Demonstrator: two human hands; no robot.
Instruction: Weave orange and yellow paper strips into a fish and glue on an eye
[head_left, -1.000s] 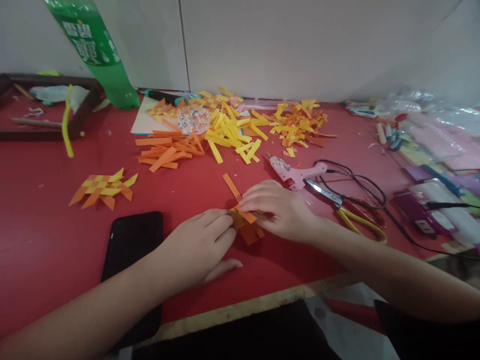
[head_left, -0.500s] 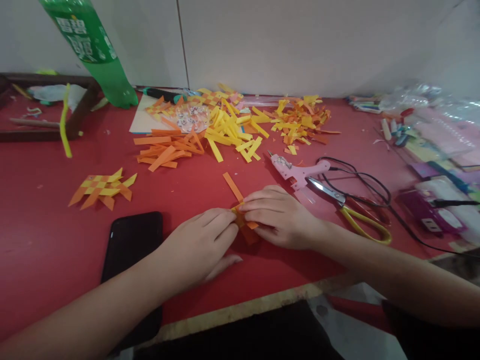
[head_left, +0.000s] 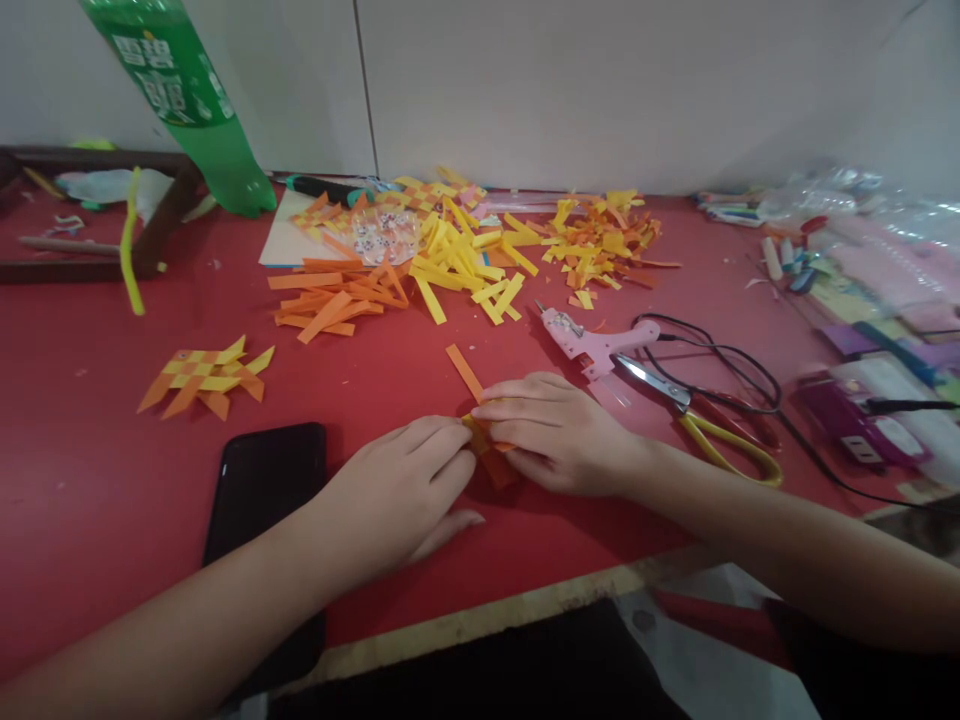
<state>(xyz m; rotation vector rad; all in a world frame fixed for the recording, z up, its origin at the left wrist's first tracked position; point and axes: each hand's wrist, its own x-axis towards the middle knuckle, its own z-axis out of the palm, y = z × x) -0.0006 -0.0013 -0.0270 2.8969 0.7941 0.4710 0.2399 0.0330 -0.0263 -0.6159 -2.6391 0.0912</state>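
Head view: the orange-yellow weave [head_left: 496,467] sits on the bench [head_left: 570,545] between your hands. Your right hand [head_left: 559,435] grips its right side; your left [head_left: 412,475] has fingertips at its left edge, thumb apart, can't tell if pinching. Looks like paper: light, bendy, easily creased; best held flat by the woven middle. Count: one weave, one woven fish [head_left: 202,375], one phone [head_left: 262,480], one glue gun [head_left: 596,348], one scissors [head_left: 697,425]; strips [head_left: 330,295] overlap too much to count.
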